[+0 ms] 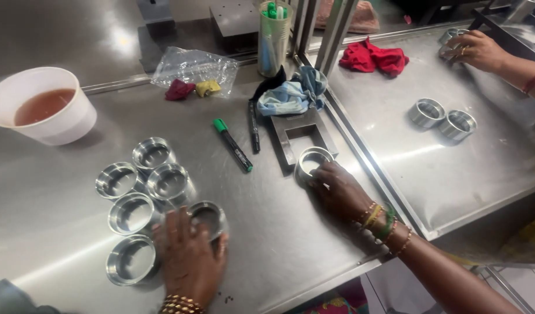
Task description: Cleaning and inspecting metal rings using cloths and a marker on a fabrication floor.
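Several shiny metal rings (152, 185) stand in a cluster on the steel table (267, 232). My left hand (187, 259) lies over the nearest ring (210, 216) of that cluster, fingers curled on its rim. My right hand (340, 192) grips a single metal ring (311, 161) that sits against a grey metal U-shaped block (297, 135). Bangles are on both my wrists.
A white bowl of brown liquid (43, 106) stands far left. A green-capped marker (233, 146), a black marker (253, 126), a blue cloth (293, 93), a plastic bag (194, 68) and a pen cup (274, 38) lie behind. On the right-hand table, another person's hand (480, 51) touches rings; two rings (442, 118) and a red cloth (375, 57) lie there.
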